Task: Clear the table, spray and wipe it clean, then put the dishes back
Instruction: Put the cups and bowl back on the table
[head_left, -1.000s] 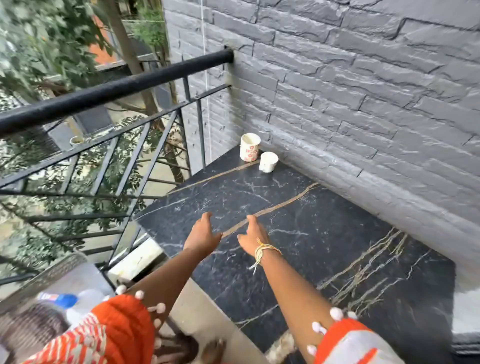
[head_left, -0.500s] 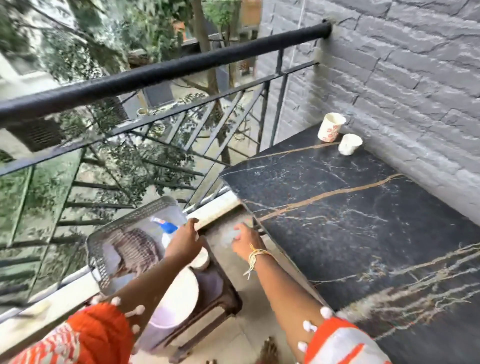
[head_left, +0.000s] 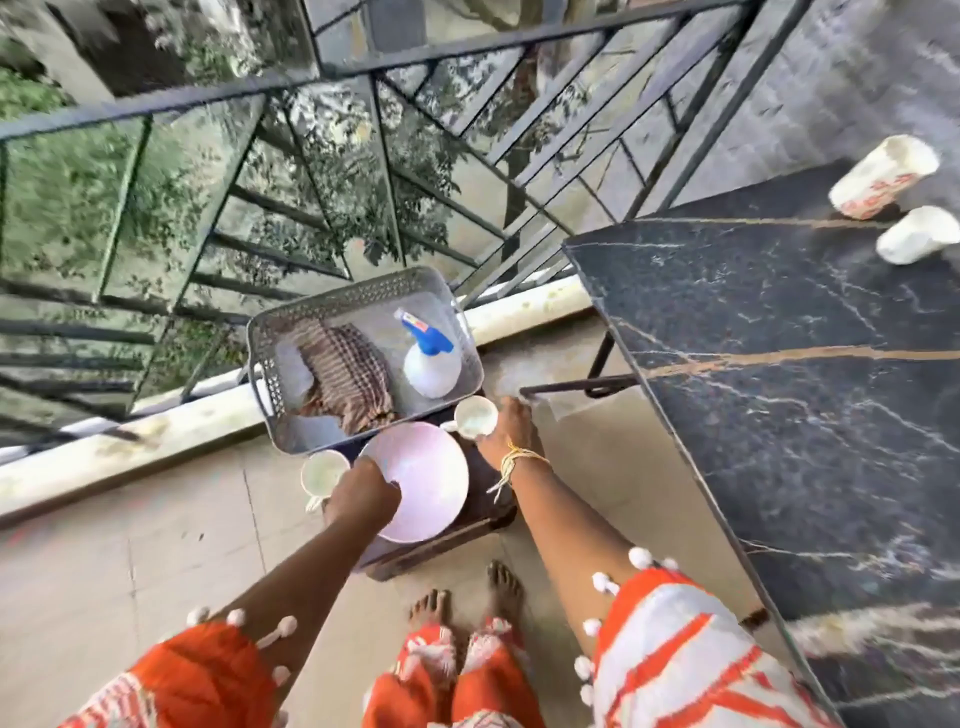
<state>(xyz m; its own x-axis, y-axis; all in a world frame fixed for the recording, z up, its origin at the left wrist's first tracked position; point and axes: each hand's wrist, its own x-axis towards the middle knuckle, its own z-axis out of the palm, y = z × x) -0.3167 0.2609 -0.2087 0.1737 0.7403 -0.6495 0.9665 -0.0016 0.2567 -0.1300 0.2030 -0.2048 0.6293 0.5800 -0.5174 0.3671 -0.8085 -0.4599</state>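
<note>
- Person stands barefoot on a tiled balcony floor (head_left: 156, 545), bent over a low dark stool (head_left: 488, 499) set just left of the worktop (head_left: 779, 389).
- Left hand (head_left: 363, 496): fingers curled over the near-left rim of a pale pink plate (head_left: 426, 478), gripping it. The plate lies on the stool.
- Right hand (head_left: 506, 426): at the right side of a white cup (head_left: 475, 414), touching it. Whether the fingers close round it, I cannot tell; the frame is blurred there. A yellow thread band (head_left: 519, 460) circles that wrist.
- Second white cup (head_left: 323, 473) sits at the stool's left edge, just left of the plate and beside the left hand.
- Grey perforated tray (head_left: 291, 332) rests on the far part of the stool. Inside: a striped brown cloth (head_left: 348, 379) on the left, a white spray bottle (head_left: 431, 366) with blue trigger head on the right, lying down.
- Worktop: black marble-look slab with gold and white veins, right of the scene. At its far right corner a floral cup (head_left: 883, 176) and a small white cup (head_left: 917, 234), close together, well apart from the hands.
- Black metal railing (head_left: 363, 73) runs along the far side; trees and greenery beyond it.
- Orange-and-white sleeves with white pom-poms (head_left: 675, 670) on both arms.
</note>
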